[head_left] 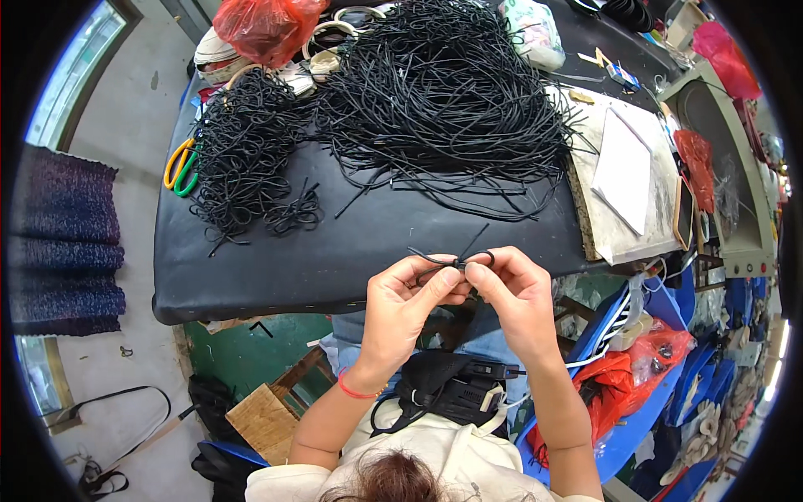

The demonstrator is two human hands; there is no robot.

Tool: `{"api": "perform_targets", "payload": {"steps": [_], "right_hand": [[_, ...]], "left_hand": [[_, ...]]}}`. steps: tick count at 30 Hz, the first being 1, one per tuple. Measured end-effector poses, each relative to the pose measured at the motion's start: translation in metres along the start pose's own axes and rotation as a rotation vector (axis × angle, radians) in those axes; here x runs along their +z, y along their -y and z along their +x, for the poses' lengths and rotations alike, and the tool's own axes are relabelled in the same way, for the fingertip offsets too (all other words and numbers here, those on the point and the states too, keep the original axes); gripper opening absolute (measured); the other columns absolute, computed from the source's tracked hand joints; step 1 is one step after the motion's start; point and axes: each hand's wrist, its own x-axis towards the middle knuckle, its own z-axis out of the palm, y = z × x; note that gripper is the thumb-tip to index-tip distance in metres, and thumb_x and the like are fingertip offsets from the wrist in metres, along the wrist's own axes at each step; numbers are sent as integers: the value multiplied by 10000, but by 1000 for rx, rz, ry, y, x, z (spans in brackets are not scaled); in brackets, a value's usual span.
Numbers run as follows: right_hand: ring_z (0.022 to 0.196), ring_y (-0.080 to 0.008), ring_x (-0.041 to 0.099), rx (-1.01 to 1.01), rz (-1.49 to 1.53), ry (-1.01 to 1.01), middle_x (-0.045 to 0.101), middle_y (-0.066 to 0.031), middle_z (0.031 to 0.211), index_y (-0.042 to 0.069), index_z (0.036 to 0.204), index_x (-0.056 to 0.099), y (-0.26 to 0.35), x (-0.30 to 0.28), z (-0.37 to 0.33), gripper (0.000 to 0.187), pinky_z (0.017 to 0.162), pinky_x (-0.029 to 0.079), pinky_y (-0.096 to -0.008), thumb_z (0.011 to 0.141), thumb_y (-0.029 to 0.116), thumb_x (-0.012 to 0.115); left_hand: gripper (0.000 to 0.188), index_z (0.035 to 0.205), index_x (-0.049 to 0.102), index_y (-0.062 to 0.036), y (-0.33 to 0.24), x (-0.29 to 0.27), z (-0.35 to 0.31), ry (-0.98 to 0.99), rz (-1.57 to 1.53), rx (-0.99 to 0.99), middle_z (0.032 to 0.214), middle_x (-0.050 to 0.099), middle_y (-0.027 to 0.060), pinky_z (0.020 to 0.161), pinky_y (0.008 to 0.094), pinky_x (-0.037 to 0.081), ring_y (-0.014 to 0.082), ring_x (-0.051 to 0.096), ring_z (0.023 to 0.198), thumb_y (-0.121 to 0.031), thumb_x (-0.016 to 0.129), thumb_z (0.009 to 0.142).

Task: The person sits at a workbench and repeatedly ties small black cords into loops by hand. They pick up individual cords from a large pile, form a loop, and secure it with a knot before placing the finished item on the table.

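A thin black cord (457, 262) is looped into a small bow between my two hands, just over the table's front edge. My left hand (410, 301) pinches it from the left with thumb and fingers. From the other side my right hand (514, 297) grips it the same way, thumb tip close to the left thumb. Loose cord ends stick out above the fingers. Beyond lies a big heap of long black cords (443, 109). A smaller pile of knotted black cords (242, 151) sits to its left, with a little clump of them (294, 211) at its near edge.
Scissors with orange and green handles (181, 167) lie at the table's left edge. On the right, white paper (623, 171) rests on a pale board (594, 238). A red plastic bag (266, 29) stands at the back. Below right is a blue bin (640, 402) holding red bags.
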Motion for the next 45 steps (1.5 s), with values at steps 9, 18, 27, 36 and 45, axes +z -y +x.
{"api": "perform_targets", "payload": {"steps": [9,18,27,36,45], "right_hand": [[709,-38,518,-9,-64,75,583,4,779,-11,909,585,7,1,-7,102,622,427,-181,864,80,585],[700,-27,485,-20,-148,52,571,14,783,-22,960,579,3,5,-11,131,598,394,-171,875,77,561],[647,-26,460,152,157,60,550,6,762,9,991,573,-4,-9,2,183,585,381,-176,905,164,533],[578,-44,469,-167,-552,102,535,-3,643,-11,788,544,8,-1,5,143,517,391,-228,830,105,618],[676,-63,519,125,-17,56,564,-25,797,7,920,588,-10,-12,8,319,590,431,-214,943,289,440]], "left_hand": [[133,927,611,44,-19,0,-6,20,288,0,812,643,69,642,217,523,92,610,716,-57,608,840],[122,921,584,40,-10,6,-8,-85,349,39,822,640,94,633,235,534,105,620,712,-55,600,846],[186,989,573,29,-8,-7,-2,11,114,-77,828,639,92,648,234,519,109,619,728,-117,574,874],[186,908,601,26,-17,-4,-2,85,534,-128,720,646,63,597,232,509,91,614,653,-144,526,903],[547,1141,510,80,-22,-13,2,162,212,-236,1068,586,172,821,313,512,239,606,960,-402,327,959]]}}
